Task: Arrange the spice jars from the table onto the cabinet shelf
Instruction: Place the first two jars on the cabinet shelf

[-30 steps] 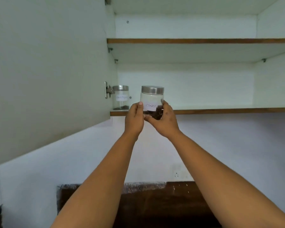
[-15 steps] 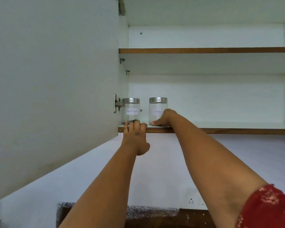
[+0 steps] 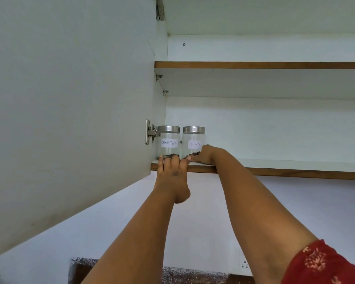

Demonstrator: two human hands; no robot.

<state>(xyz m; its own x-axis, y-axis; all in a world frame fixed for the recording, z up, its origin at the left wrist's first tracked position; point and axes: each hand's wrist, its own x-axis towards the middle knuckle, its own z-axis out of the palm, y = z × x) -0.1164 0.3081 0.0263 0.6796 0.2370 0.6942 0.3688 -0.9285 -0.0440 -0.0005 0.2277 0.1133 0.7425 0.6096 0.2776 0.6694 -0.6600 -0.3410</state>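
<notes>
Two glass spice jars with steel lids stand side by side at the left end of the lower cabinet shelf (image 3: 275, 168). The left jar (image 3: 168, 141) is labelled Black Pepper, the right jar (image 3: 193, 140) Cloves. My right hand (image 3: 203, 155) lies on the shelf at the base of the Cloves jar, its thumb across the jar's front and its fingers hidden behind it. My left hand (image 3: 172, 171) rests its fingers on the shelf's front edge, below the Black Pepper jar.
The open cabinet door (image 3: 70, 99) fills the left of the view, its hinge (image 3: 150, 132) right beside the Black Pepper jar. A second shelf (image 3: 254, 65) runs above. The lower shelf stretches bare to the right. A dark counter edge (image 3: 172, 273) shows below.
One second ago both hands held the Cloves jar in front of the shelf. It now stands on the shelf beside the Black Pepper jar, and my left hand has dropped to the shelf edge.
</notes>
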